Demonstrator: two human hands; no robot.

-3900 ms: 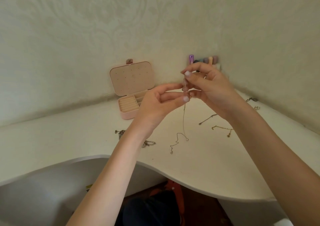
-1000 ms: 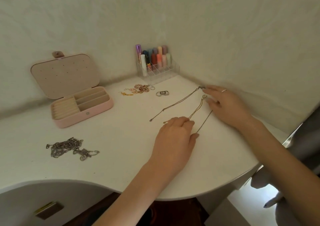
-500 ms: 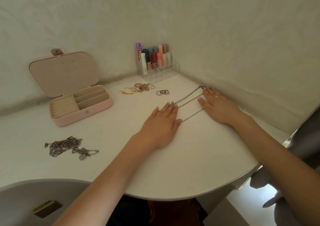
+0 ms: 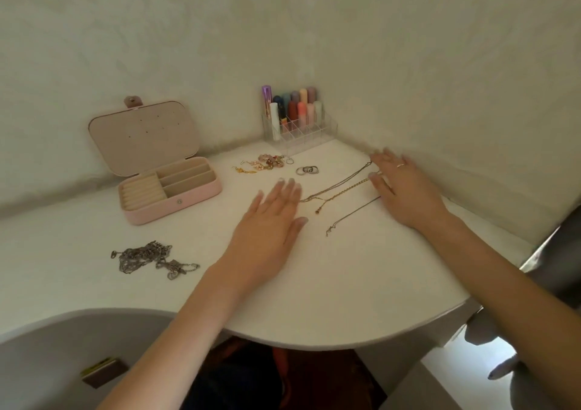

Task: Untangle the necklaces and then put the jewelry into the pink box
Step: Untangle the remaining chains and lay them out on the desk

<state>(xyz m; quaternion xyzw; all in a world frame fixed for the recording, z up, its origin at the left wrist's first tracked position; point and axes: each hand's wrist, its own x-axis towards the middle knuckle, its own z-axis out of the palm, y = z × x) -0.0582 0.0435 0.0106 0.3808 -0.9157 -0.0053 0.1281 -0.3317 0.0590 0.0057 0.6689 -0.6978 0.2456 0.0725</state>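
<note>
Three thin chains lie stretched side by side on the white desk: two gold necklaces (image 4: 338, 188) and a darker one (image 4: 352, 215) below them. My right hand (image 4: 405, 189) lies flat with straight fingers on their right ends. My left hand (image 4: 270, 218) is flat and open just left of the chains' free ends, fingertips near the gold ones. The pink box (image 4: 169, 186) stands open at the left, lid up, its compartments holding nothing. A tangled heap of silver necklaces (image 4: 147, 259) lies at the front left. Earrings (image 4: 264, 163) and rings (image 4: 307, 170) lie near the back.
A clear organiser with several lipsticks (image 4: 297, 120) stands in the back corner against the wall. The desk's curved front edge (image 4: 314, 343) runs below my forearms. Walls close in at the back and right.
Both hands went from holding a chain in the air to laying chains flat on the desk. In the last half second my left hand slid left, off the chains' ends.
</note>
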